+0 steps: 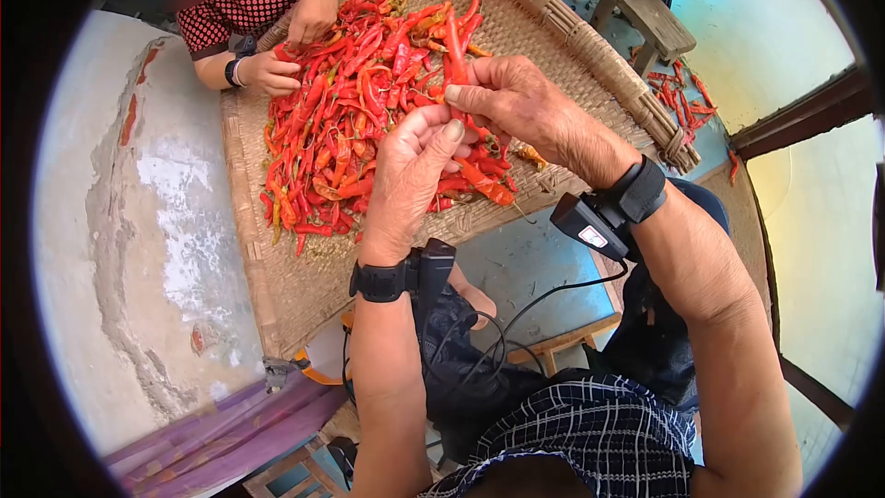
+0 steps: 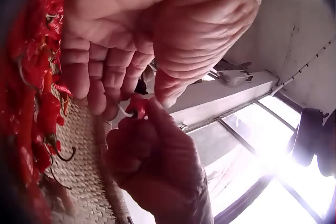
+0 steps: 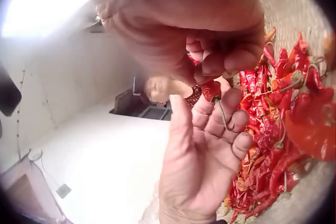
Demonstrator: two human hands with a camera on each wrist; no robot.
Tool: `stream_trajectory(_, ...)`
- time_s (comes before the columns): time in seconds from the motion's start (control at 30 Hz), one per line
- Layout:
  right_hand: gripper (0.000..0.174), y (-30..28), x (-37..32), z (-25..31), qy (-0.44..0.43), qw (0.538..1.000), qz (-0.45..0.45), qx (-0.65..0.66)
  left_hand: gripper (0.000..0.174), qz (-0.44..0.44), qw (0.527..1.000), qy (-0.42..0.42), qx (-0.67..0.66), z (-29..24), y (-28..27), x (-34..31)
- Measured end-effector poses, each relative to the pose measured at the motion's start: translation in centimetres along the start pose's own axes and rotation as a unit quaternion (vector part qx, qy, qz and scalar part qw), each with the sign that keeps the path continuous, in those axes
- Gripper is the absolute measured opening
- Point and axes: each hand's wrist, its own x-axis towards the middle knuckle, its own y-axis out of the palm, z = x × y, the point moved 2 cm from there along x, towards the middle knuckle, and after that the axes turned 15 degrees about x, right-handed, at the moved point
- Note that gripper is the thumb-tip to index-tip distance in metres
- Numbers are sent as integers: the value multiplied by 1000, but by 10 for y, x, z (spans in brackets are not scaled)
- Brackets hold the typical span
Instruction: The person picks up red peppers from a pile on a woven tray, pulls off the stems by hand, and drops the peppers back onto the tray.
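Observation:
The right hand (image 1: 539, 115) pinches a red pepper (image 1: 454, 48) between thumb and fingers, above the near edge of a pepper heap. In the right wrist view, the stem end of this pepper (image 3: 211, 90) sticks out below the right fingers, its thin curved stem over the left fingers. Palm up, the left hand (image 3: 202, 155) lies just beneath, thumb apart and fingers slightly bent, not gripping the pepper. The left wrist view shows the pepper's stem end (image 2: 137, 105) between the right thumb and fingers, close to the left thumb. Many red peppers (image 1: 341, 129) lie beside both hands.
A large woven tray (image 1: 516, 14) carries the heap. Across it, another person's hands (image 1: 269, 72) touch peppers. A wooden stool (image 1: 645, 14) and loose peppers (image 1: 682, 101) are at the upper right. A cable (image 1: 567, 286) hangs below the wrists; a worn wall (image 1: 166, 212) stands left.

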Motion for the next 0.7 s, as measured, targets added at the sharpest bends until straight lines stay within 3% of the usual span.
stream_trajectory(0.03, 23, 0, -2, 2, 21, 999, 13, 38, 36, 1, 1000, 0, 0, 1, 1, 0)
stream_trajectory(0.13, 25, -4, 0, -4, -15, 999, 17, -32, 29, 14, 999, -19, -29, 7, -3, 5)
stream_trajectory(0.2, 28, -6, -3, 0, -44, 996, -22, -77, 20, -85, 995, 7, -53, 13, -22, 15)
stream_trajectory(0.23, 28, -9, -2, -1, -45, 996, -25, -78, 23, -138, 979, 64, -137, 11, -34, 23)
stream_trajectory(0.3, 28, -13, -1, -2, -84, 994, -58, -46, 30, -277, 921, 5, -272, 7, -52, 33)
stream_trajectory(0.33, 28, -16, -2, 0, -88, 993, -59, -46, 30, -276, 922, 9, -271, 12, -54, 35)
stream_trajectory(0.4, 27, -22, -5, 6, -68, 994, -69, -54, 37, -237, 969, 4, -66, 20, -49, 37)
stream_trajectory(0.43, 27, -25, -6, 9, -69, 994, -72, -53, 34, -175, 982, -9, 63, 20, -35, 37)
stream_trajectory(0.47, 26, -27, -7, 12, -64, 994, -77, -35, 29, -106, 970, 29, 215, 21, -20, 38)
stream_trajectory(0.5, 25, -29, -7, 13, -59, 995, -81, -18, 26, -80, 915, 127, 374, 18, -3, 35)
stream_trajectory(0.53, 25, -29, -7, 13, -58, 995, -82, -17, 28, -59, 865, 209, 453, 17, 9, 33)
stream_trajectory(0.63, 23, -29, -6, 16, -93, 991, -87, 31, 26, -53, 834, 154, 528, 26, 21, 35)
stream_trajectory(0.7, 22, -30, -5, 14, -109, 990, -83, 19, 23, -77, 859, 150, 484, 23, 13, 38)
